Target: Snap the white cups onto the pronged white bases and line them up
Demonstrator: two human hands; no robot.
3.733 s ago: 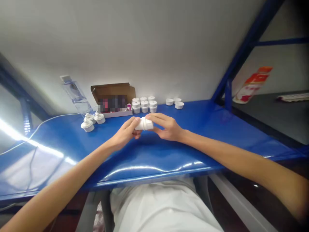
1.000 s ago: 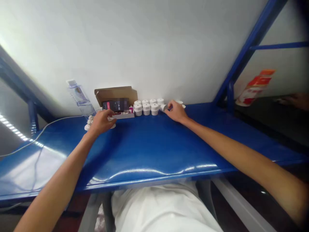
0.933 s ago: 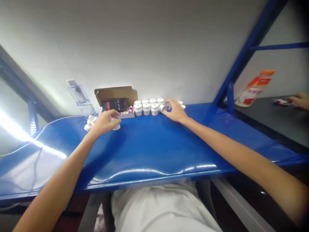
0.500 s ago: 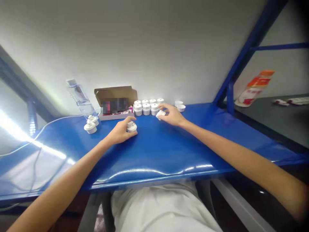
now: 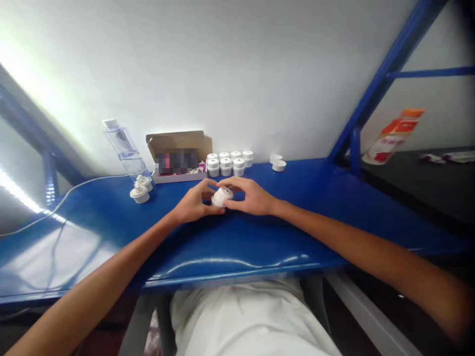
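A small white plastic part sits between both my hands over the middle of the blue bench. My left hand grips it from the left. My right hand closes on it from the right and top. Behind them, several white assembled pieces stand in rows by the wall. Two white caps lie to their right. Two white parts with pegs stand at the left.
An open cardboard box rests against the wall beside a clear plastic bottle. A white cable runs over the bench's left side. A blue frame post rises at right; beyond it an orange-and-white pack on a dark table.
My hands were apart, the left by the pegged parts, the right by the caps. Each drew back with a white piece; now they meet at the bench's middle.
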